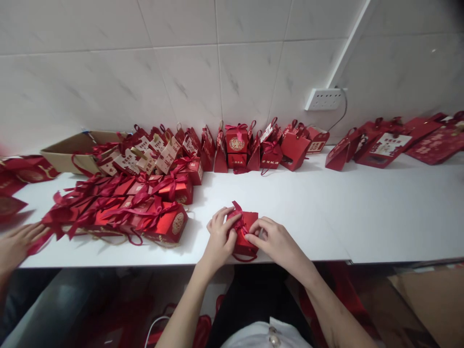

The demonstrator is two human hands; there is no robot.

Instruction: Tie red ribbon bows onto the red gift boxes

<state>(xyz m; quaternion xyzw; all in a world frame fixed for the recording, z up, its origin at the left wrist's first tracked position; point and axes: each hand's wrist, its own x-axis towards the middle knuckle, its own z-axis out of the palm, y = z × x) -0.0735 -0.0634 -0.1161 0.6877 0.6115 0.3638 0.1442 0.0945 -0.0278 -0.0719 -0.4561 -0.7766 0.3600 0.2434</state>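
A small red gift box (251, 218) lies on the white table right in front of me, close to the near edge. Across its top runs a dark red ribbon (237, 207), gathered at the middle, with one end sticking up at the far side. From the left, my left hand (220, 237) closes its thumb and fingers on the ribbon and rests against the box. My right hand (271, 236) pinches the ribbon from the right with thumb and forefinger. The fingers partly hide the knot. A red cord handle (244, 259) hangs at the near side.
Rows of ribboned red boxes (166, 222) lie to the left, where another person's hand (18, 244) touches them. Behind are an open cardboard box (68, 145) and upright red gift boxes (237, 142) along the wall. More boxes (380, 145) stand at right, beneath a power socket (324, 99).
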